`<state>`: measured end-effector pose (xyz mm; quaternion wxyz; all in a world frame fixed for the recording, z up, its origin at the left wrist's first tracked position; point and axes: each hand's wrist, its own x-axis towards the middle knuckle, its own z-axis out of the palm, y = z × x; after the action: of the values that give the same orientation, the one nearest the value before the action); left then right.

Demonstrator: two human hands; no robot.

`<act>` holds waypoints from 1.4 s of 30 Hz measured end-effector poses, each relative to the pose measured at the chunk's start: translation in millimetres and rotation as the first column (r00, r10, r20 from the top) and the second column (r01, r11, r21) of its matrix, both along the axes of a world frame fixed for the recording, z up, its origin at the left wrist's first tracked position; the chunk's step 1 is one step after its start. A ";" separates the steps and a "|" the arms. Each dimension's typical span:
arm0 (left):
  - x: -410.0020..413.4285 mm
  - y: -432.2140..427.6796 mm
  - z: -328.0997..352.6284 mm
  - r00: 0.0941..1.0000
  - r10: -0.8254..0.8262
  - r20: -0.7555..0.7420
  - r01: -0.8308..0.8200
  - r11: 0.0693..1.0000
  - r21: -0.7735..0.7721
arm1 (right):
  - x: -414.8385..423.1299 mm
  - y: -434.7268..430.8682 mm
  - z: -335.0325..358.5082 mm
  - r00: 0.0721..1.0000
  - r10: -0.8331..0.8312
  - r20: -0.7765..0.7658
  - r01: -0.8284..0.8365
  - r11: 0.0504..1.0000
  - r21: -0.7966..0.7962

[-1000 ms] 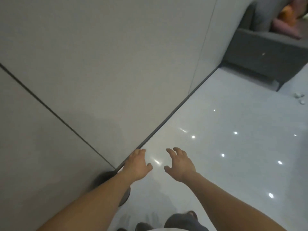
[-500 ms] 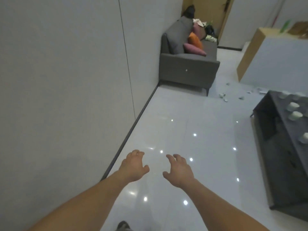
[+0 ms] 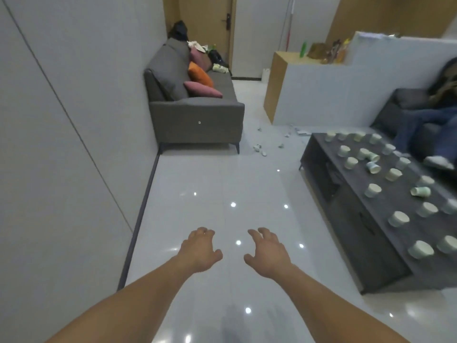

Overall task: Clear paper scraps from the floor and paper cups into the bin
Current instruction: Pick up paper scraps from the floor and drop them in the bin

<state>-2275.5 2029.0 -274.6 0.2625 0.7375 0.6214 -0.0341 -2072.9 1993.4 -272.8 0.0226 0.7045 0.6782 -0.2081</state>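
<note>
Just L hand [image 3: 200, 251], R hand [image 3: 268, 253], both empty.

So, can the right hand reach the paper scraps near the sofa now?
Probably not yet: the right hand is empty, but the paper scraps lie far ahead by the sofa, with bare floor between.

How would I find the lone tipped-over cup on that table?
Find the long dark table on the room's right, dotted with paper cups. Toward its right side, about halfway along, one cup lies on its side alone; its neighbours stand, and two other fallen cups lie together farther back.
</note>
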 end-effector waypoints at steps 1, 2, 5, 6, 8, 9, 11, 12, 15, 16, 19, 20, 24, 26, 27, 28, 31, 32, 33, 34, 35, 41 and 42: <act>4.7 18.8 3.5 1.000 -0.025 -0.004 0.025 1.000 0.002 | 4.6 11.4 1.7 1.000 -0.026 0.002 0.026 1.000 -0.009; 10.7 35.9 6.0 0.999 -0.044 -0.005 0.044 0.999 0.001 | 11.1 22.6 1.5 0.999 -0.054 0.000 0.054 0.998 -0.013; 33.2 87.1 7.4 0.995 -0.098 -0.003 0.098 0.995 0.004 | 35.3 62.8 -0.6 0.992 -0.129 -0.006 0.129 0.992 -0.013; 43.0 104.8 7.0 0.993 -0.114 0.000 0.114 0.993 0.008 | 44.3 78.4 -1.2 0.989 -0.150 -0.010 0.150 0.989 -0.015; 65.3 141.0 6.2 0.990 -0.141 0.008 0.140 0.990 0.016 | 63.2 111.5 -4.9 0.986 -0.164 -0.010 0.164 0.986 -0.014; 78.1 160.7 6.5 0.989 -0.149 0.013 0.149 0.989 0.023 | 73.3 130.3 -6.8 0.986 -0.165 -0.007 0.165 0.986 -0.009; 105.5 200.4 9.1 0.987 -0.157 0.017 0.157 0.987 0.037 | 94.3 171.2 -8.9 0.985 -0.173 -0.008 0.173 0.985 0.007; 119.3 219.9 10.8 0.987 -0.159 0.016 0.158 0.986 0.042 | 105.4 192.1 -9.0 0.984 -0.177 -0.013 0.178 0.984 0.017; 157.9 274.0 16.1 0.987 -0.162 0.002 0.162 0.986 0.034 | 138.0 247.6 -5.0 0.986 -0.163 -0.029 0.164 0.986 0.017; 170.2 290.2 17.8 0.987 -0.160 -0.003 0.160 0.987 0.029 | 148.8 263.4 -3.0 0.988 -0.154 -0.032 0.154 0.988 0.015; 207.3 338.1 20.3 0.991 -0.137 0.008 0.137 0.990 0.033 | 185.9 312.0 2.3 0.990 -0.141 -0.031 0.142 0.989 0.030; 218.5 352.7 20.0 0.991 -0.130 0.021 0.129 0.991 0.031 | 198.6 327.6 3.8 0.989 -0.144 -0.030 0.145 0.989 0.032; 251.8 406.4 15.4 0.990 -0.137 0.033 0.137 0.990 -0.009 | 238.0 382.7 3.2 0.984 -0.173 -0.028 0.174 0.985 -0.001; 266.4 441.0 10.3 0.991 -0.126 0.038 0.126 0.992 -0.022 | 254.9 415.2 -0.7 0.983 -0.184 -0.025 0.184 0.983 -0.010; 273.7 459.2 6.9 0.992 -0.122 0.045 0.123 0.992 -0.031 | 263.0 432.8 -2.9 0.982 -0.189 -0.024 0.189 0.982 -0.012; 281.2 478.5 3.0 0.991 -0.126 0.051 0.128 0.991 -0.037 | 271.3 451.6 -5.4 0.981 -0.192 -0.022 0.192 0.981 -0.013; 306.2 543.0 -6.6 0.988 -0.138 0.064 0.141 0.989 -0.048 | 294.9 512.9 -9.3 0.980 -0.197 -0.005 0.197 0.980 -0.016; 315.6 567.0 -8.3 0.988 -0.137 0.072 0.141 0.989 -0.046 | 303.1 534.5 -10.1 0.979 -0.203 -0.002 0.203 0.979 -0.019; 325.1 591.3 -8.9 0.987 -0.141 0.081 0.145 0.988 -0.042 | 311.5 556.1 -10.2 0.977 -0.212 0.003 0.212 0.977 -0.024; 334.4 615.0 -8.4 0.985 -0.147 0.090 0.151 0.988 -0.043 | 320.1 577.1 -9.1 0.975 -0.223 0.011 0.223 0.974 -0.028; 343.5 637.8 -6.7 0.983 -0.154 0.096 0.159 0.986 -0.047 | 328.7 597.8 -7.1 0.973 -0.232 0.020 0.232 0.972 -0.030; 391.7 765.2 1.2 0.977 -0.193 0.086 0.197 0.980 -0.038 | 372.6 710.8 -2.7 0.963 -0.268 0.006 0.268 0.963 -0.017; 400.9 782.6 1.6 0.977 -0.194 0.085 0.198 0.979 -0.045 | 380.8 726.2 -3.8 0.963 -0.270 0.000 0.270 0.963 -0.026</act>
<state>-1874.6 2811.6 -273.0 0.3019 0.7887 0.5335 -0.0468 -1692.1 2719.6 -276.6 0.0020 0.7896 0.5731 -0.2193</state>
